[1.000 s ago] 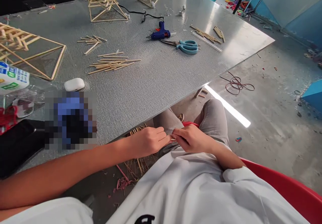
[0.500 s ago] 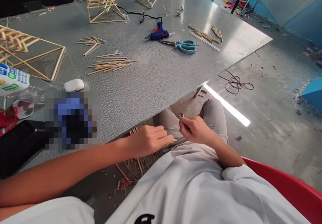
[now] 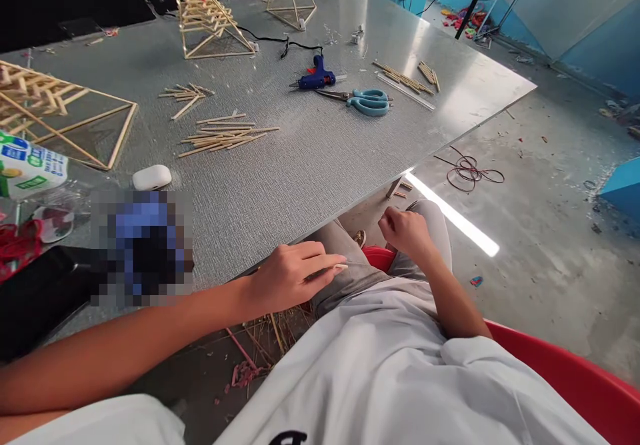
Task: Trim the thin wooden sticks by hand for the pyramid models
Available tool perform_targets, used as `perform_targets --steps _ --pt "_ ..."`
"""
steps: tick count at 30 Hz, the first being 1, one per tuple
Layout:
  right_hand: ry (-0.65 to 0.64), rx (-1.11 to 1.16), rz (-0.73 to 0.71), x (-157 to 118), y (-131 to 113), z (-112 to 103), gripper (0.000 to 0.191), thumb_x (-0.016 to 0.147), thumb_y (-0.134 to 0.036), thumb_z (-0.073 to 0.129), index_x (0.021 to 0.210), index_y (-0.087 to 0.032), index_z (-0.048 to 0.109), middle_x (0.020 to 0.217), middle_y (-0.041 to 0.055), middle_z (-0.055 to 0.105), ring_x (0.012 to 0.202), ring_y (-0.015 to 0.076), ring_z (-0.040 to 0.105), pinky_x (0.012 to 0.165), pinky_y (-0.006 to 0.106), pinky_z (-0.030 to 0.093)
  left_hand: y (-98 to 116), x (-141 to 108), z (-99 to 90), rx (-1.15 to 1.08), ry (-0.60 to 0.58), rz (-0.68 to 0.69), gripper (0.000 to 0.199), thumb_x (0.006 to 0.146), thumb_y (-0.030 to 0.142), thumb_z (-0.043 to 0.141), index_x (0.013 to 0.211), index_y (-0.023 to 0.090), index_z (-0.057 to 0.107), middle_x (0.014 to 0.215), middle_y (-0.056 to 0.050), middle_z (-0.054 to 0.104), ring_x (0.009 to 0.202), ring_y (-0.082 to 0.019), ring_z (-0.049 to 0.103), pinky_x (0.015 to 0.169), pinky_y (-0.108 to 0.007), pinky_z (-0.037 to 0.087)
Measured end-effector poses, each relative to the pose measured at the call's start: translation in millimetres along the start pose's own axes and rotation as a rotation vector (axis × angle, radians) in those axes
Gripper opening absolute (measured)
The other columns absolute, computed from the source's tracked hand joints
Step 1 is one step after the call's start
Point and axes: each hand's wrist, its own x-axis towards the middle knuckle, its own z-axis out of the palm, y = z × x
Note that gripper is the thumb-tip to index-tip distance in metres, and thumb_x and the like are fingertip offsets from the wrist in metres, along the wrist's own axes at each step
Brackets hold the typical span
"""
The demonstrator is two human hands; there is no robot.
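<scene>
Far L of scissors (image 3: 356, 101), on bench (image 3: 310, 178): stick frame (image 3: 122, 136). Closer L of scissors: loose stick pile (image 3: 223, 137). Near-L of scissors, off bench edge: L hand (image 3: 295, 272), thumb + fingers clamped on short stick (image 3: 341, 266), tip showing. Near-R of scissors: R hand (image 3: 406, 229), fingers bent; can't tell if closed or holding. Short stick prob. light, stiff, snappable; best pinched mid-length.

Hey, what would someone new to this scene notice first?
Probably the three stick frames, two far back on the table and one at the picture's left. Then the blue glue gun beside the teal-handled scissors, mid-table. The left hand holds a small pale piece by the table's near edge.
</scene>
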Motion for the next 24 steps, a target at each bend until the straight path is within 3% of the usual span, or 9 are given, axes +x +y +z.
perform_targets --steps 4,6,8,10,15,17,20,24 --pt "0.030 0.002 0.027 4.3 0.6 4.6 0.036 0.104 -0.031 0.042 0.087 -0.019 0.070 0.071 0.0091 0.074 0.064 0.0220 0.064 0.059 0.033 0.022 3.4 1.5 -0.5 -0.047 -0.009 -0.053 0.018 0.106 0.019 0.060 0.113 0.017 0.076 0.084 -0.002 0.074 0.071 -0.010 0.068 0.066 -0.019 0.054" --pt "0.047 0.010 0.039 6.3 2.3 6.5 0.034 0.107 -0.033 0.041 0.108 -0.017 0.071 0.077 0.0090 0.077 0.067 0.0226 0.067 0.059 0.031 0.023 4.2 1.7 -0.9 -0.067 -0.016 -0.073 0.019 0.106 0.018 0.059 0.113 0.017 0.076 0.086 -0.003 0.074 0.072 -0.010 0.068 0.067 -0.020 0.054" --pt "0.075 0.040 0.036 5.3 3.0 7.0 0.037 0.108 -0.035 0.045 0.134 -0.015 0.062 0.086 0.0091 0.080 0.072 0.0230 0.070 0.059 0.030 0.026 4.4 1.9 -1.2 -0.083 -0.024 -0.092 0.019 0.106 0.018 0.059 0.112 0.016 0.076 0.086 -0.003 0.074 0.074 -0.011 0.069 0.069 -0.020 0.054" --pt "0.101 0.139 -0.036 -1.1 0.0 5.7 0.040 0.107 -0.034 0.050 0.142 -0.014 0.058 0.089 0.0083 0.081 0.073 0.0217 0.072 0.059 0.028 0.031 4.2 2.2 -1.5 -0.102 -0.029 -0.104 0.018 0.106 0.019 0.059 0.110 0.016 0.076 0.085 -0.003 0.074 0.074 -0.011 0.069 0.069 -0.021 0.054" --pt "0.070 0.734 -0.591 -33.6 -28.3 -2.2 0.032 0.109 -0.035 0.057 0.133 -0.018 0.068 0.079 0.0013 0.078 0.058 0.0110 0.064 0.062 0.023 0.046 3.8 1.9 -0.3 -0.168 -0.055 -0.167 0.020 0.107 0.023 0.058 0.103 0.015 0.077 0.081 -0.002 0.074 0.069 -0.011 0.066 0.069 -0.022 0.051" --pt "0.133 0.879 -0.770 -43.1 -42.1 -3.6 0.029 0.108 -0.033 0.061 0.131 -0.018 0.071 0.080 0.0023 0.078 0.059 0.0099 0.064 0.061 0.021 0.049 4.2 2.3 0.3 -0.205 -0.080 -0.221 0.025 0.107 0.025 0.056 0.096 0.015 0.077 0.076 -0.001 0.069 0.067 -0.011 0.061 0.066 -0.023 0.047" --pt "0.272 0.959 -0.854 -47.7 -54.9 -1.9 0.019 0.107 -0.027 0.065 0.119 -0.017 0.075 0.076 0.0034 0.078 0.060 0.0107 0.067 0.061 0.021 0.052 5.7 5.4 -0.7 -0.349 -0.166 -0.398 0.031 0.105 0.032 0.055 0.093 0.015 0.078 0.071 0.000 0.064 0.066 -0.012 0.054 0.062 -0.024 0.042" --pt "0.249 1.049 -0.789 -45.3 -56.4 2.6 0.010 0.103 -0.028 0.071 0.105 -0.018 0.075 0.071 0.0018 0.078 0.056 0.0104 0.070 0.055 0.019 0.052 8.4 13.6 -6.1 -0.698 -0.350 -0.760 0.043 0.101 0.049 0.059 0.099 0.013 0.081 0.061 0.005 0.046 0.056 -0.010 0.036 0.050 -0.024 0.026"
